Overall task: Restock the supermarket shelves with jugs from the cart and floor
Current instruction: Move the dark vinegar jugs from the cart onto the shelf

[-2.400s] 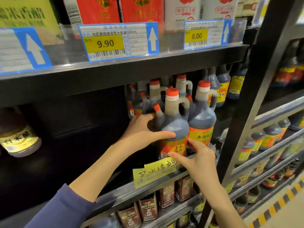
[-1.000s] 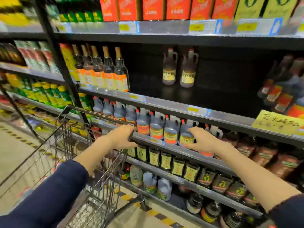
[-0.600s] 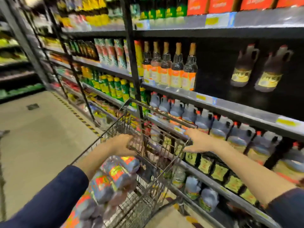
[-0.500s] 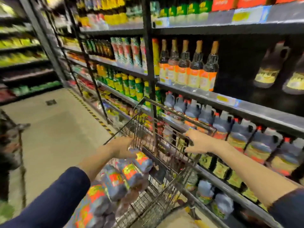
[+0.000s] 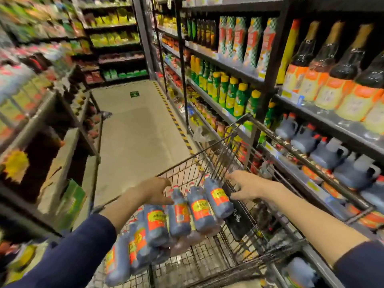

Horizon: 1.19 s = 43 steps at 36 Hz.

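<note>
So the wire shopping cart [image 5: 209,171] is parked right against the shelving [image 5: 324,129] on the right, and stacked in its near end is a shrink-wrapped pack of dark sauce bottles [image 5: 178,217] with red-and-yellow labels. The bottles lie on their sides, long axes running away from the person and up to the right, red caps pointing at the cart's far end. About six bottles can be counted in the top of the pack; more are blurred underneath, so an exact total can't be given.

Both hands are down at the cap end, one either side. The left hand [image 5: 154,192] is loosely curled, fingers touching the leftmost caps. The right hand [image 5: 247,187] is spread flat, fingers splayed, just beside the rightmost bottle and against the cart wall. Nothing is actually gripped yet by either one. The left looks slightly nearer, so a two-handed lift from that end is probably what's called for.

Roughly six grey handled jugs [image 5: 324,150] can be made out on the shelf beside the cart.
</note>
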Tool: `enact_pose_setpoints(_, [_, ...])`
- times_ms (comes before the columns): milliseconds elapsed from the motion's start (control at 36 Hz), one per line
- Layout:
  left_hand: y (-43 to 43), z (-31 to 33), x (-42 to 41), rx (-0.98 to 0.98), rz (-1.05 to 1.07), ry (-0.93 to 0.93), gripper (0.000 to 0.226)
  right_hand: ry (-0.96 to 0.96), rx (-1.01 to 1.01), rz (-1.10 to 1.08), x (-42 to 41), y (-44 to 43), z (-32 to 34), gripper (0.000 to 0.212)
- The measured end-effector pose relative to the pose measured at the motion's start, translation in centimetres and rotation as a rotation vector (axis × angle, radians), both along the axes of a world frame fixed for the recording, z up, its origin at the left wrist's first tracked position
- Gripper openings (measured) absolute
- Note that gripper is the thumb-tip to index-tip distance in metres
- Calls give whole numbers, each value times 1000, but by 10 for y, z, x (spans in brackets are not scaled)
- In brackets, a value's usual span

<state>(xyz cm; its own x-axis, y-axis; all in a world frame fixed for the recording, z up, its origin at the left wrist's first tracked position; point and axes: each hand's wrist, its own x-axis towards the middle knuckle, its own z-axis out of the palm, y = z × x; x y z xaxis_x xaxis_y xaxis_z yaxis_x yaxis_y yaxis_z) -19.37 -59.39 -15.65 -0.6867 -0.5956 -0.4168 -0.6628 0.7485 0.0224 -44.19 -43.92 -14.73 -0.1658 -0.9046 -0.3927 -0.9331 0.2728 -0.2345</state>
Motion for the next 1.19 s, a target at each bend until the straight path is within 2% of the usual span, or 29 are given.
enact_pose_setpoints(194, [5,-24,1,70,222,-1,57,-50,66,132,-29,-51,-24,59])
enact_pose_setpoints(500, [16,-96,-2,174,430,14,94,-162,141,272,-48,-85,-70,32])
enact_pose_setpoints(667, [13,-130,-16,370,601,71,56,-249,186,258,-58,-99,-105,12])
enact_pose_setpoints(778, [7,-149,-26,420,668,93,42,-279,257,277,-61,-108,-129,41])
enact_pose_setpoints(833, [3,-164,-30,444,687,105,42,-273,277,265,-61,-112,-141,41])
enact_pose_setpoints(861, [0,-173,-31,445,698,114,44,-275,289,254,-60,-115,-148,36])
enact_pose_setpoints(944, [-6,-197,-36,419,734,138,56,-252,317,228,-59,-118,-163,45])
enact_pose_setpoints(1028, [-11,-216,-44,389,764,139,62,-277,349,202,-57,-122,-173,43])
enact_pose_setpoints(1139, [-14,-244,-48,395,884,148,99,-306,353,177,-56,-128,-190,47])
enact_pose_setpoints(1194, [-12,-252,-53,396,930,189,119,-302,355,187,-50,-130,-187,37])
